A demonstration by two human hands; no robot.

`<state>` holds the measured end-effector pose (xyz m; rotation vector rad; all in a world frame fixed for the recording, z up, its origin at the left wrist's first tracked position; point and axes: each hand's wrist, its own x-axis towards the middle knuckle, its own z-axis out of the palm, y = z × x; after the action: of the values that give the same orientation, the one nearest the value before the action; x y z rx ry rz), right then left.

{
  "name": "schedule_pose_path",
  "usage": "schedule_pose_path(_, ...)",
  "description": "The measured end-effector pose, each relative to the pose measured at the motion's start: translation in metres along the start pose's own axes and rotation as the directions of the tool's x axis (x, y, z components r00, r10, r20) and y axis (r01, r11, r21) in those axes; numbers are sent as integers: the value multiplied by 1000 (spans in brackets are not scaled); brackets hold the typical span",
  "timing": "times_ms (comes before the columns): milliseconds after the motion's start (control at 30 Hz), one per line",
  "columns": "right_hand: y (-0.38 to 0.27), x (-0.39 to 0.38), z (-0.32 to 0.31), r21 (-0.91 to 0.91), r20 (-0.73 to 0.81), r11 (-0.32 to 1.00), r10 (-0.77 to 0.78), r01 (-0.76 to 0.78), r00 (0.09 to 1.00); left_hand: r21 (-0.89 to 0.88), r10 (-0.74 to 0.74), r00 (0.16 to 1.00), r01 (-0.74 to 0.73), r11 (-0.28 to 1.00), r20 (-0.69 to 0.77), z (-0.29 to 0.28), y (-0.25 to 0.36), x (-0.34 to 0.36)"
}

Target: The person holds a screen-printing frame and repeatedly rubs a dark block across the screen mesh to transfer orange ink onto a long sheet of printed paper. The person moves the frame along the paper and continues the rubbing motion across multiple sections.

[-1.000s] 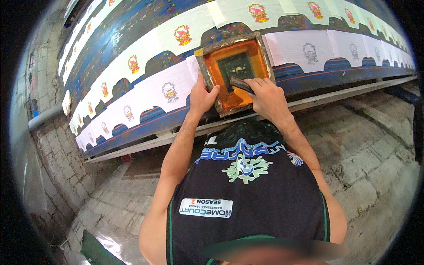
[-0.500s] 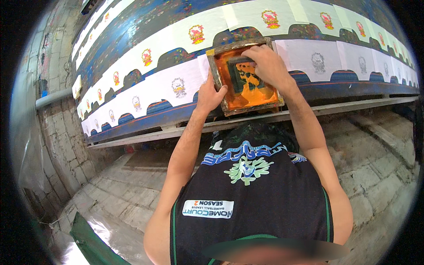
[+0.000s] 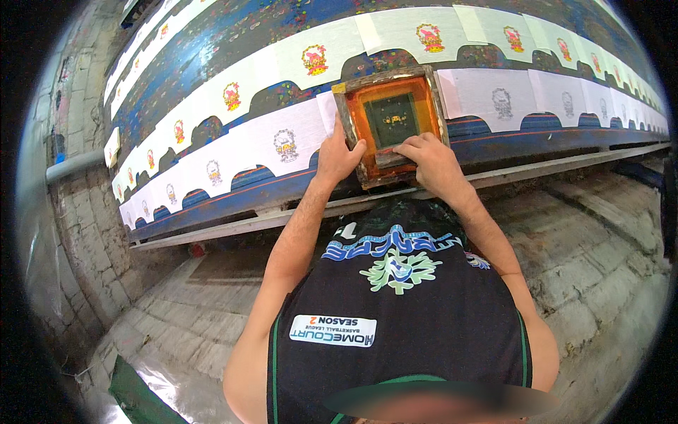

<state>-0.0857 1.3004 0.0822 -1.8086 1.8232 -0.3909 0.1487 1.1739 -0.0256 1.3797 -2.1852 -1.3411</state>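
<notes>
A screen printing frame (image 3: 436, 95) with worn wooden sides lies over the near row of white cut pieces. Its mesh (image 3: 393, 116) has a dark green middle with a small pale design, bordered in orange. My left hand (image 3: 337, 157) grips the frame's left side, thumb on top and fingers along the outer edge. Closed on a squeegee (image 3: 390, 157), my right hand (image 3: 436, 164) is at the frame's near end, the blade against the mesh. Under the frame, the piece is mostly hidden.
Beside the frame lie white pieces with grey outline prints (image 3: 284, 144) (image 3: 501, 103). A farther row bears red and yellow prints (image 3: 315, 60). The long, paint-spotted blue table (image 3: 282, 39) has a pale rail (image 3: 226, 230) along its near edge. A pipe (image 3: 81, 161) is at left.
My right hand has drawn the squeegee from the frame's far end to its near end. Orange ink streaks on the mesh have given way to the dark green middle. My left hand keeps its grip.
</notes>
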Motion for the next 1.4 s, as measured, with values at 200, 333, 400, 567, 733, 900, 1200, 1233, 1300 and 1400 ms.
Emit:
schedule_pose_path(200,29,66,-24,15,-74,1000,-15,17,997,42,3,1000,-3,999,10,-2,3,0)
schedule_pose_path(333,36,104,-30,-40,-126,998,49,-54,991,-4,5,1000,-5,1000,22,-5,5,1)
schedule_pose_path(400,37,107,-27,-47,-132,997,56,-63,990,-8,-3,1000,4,1000,26,-6,5,1)
schedule_pose_path(567,32,67,-13,-12,-29,993,119,-119,992,8,0,1000,0,1000,23,-4,0,0)
schedule_pose_path(733,-2,1,6,-42,-118,993,106,-112,987,-11,-13,999,14,1000,41,-3,-1,2)
schedule_pose_path(900,-14,-16,16,-91,-178,990,88,-105,980,-4,-21,998,21,1000,55,-2,-4,2)
schedule_pose_path(1200,-5,-19,8,-21,-203,998,46,-51,978,78,-9,999,6,997,37,-13,19,3)
schedule_pose_path(1233,0,-21,1,-26,-219,998,46,-53,975,37,-8,999,6,999,49,-13,29,3)
schedule_pose_path(1300,13,-28,-13,-39,-246,998,33,-44,969,0,-28,997,29,1000,72,-6,52,9)
schedule_pose_path(1400,44,-45,-41,-45,-265,996,62,-76,962,0,12,998,-12,1000,68,23,90,28)
